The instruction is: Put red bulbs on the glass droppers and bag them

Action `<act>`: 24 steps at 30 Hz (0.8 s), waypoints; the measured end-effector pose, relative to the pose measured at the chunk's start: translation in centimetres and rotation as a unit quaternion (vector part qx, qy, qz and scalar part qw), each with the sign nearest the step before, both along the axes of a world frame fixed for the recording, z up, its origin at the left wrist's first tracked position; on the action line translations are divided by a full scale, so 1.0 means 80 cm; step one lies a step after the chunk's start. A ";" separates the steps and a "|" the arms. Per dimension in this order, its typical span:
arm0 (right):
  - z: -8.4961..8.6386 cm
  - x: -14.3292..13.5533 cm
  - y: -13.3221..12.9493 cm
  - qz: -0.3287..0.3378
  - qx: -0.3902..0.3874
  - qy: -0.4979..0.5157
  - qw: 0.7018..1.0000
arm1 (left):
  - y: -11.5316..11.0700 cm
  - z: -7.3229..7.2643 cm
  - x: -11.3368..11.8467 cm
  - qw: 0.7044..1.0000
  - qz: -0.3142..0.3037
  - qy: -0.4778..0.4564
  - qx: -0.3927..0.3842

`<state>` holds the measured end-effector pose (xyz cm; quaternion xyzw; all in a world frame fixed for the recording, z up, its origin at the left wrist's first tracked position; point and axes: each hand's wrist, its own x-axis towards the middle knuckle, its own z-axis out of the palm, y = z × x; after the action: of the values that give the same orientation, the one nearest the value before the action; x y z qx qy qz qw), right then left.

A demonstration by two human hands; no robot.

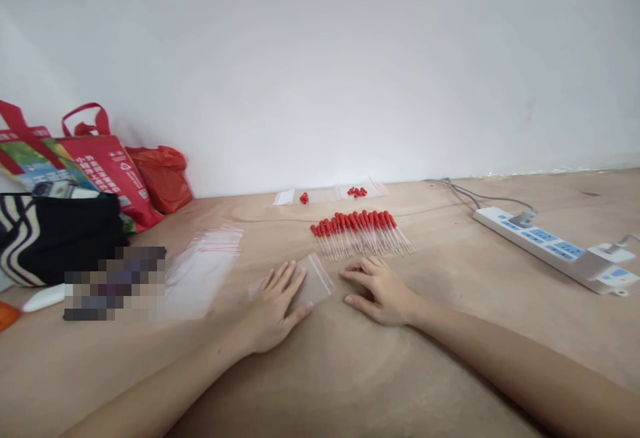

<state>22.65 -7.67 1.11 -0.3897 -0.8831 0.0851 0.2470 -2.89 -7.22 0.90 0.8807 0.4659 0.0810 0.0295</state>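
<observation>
The left hand (281, 306) lies spread over a clear bag (314, 279), its seal strip (321, 274) to the right; red-tipped sticks (356, 223) lie side by side beyond, tips toward the bench's (340, 378) back edge, nearer the right hand (381, 295), whose thumb and fingers look parted, perhaps empty.

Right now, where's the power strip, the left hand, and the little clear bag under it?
Power strip (554, 243): head view, middle of its top.
Left hand (277, 309): head view, its back.
Clear bag (314, 281): head view, its uncovered part.
</observation>
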 end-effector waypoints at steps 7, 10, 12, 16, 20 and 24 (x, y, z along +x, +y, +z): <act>0.000 0.006 -0.001 0.046 -0.003 -0.019 0.999 | -0.018 0.016 0.014 0.992 -0.116 -0.021 -0.045; 0.002 0.009 -0.001 0.095 -0.006 -0.001 0.995 | -0.011 0.019 0.025 0.990 -0.129 -0.032 -0.058; 0.005 0.011 -0.002 0.140 -0.006 0.003 0.990 | -0.005 0.019 0.030 0.988 -0.134 -0.036 -0.064; 0.008 0.015 -0.002 0.155 0.021 -0.024 0.987 | -0.002 0.020 0.034 0.989 -0.123 -0.046 -0.069; 0.010 0.016 -0.001 0.167 0.018 -0.028 0.985 | -0.004 0.020 0.033 0.989 -0.122 -0.061 -0.060; 0.011 0.010 -0.002 0.224 -0.008 -0.021 0.974 | -0.005 0.018 0.033 0.988 -0.123 -0.072 -0.054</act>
<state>23.48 -7.85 1.99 -0.1852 -0.9523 0.1372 0.2002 -0.25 -7.60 2.33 0.9201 0.3548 0.1143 0.1203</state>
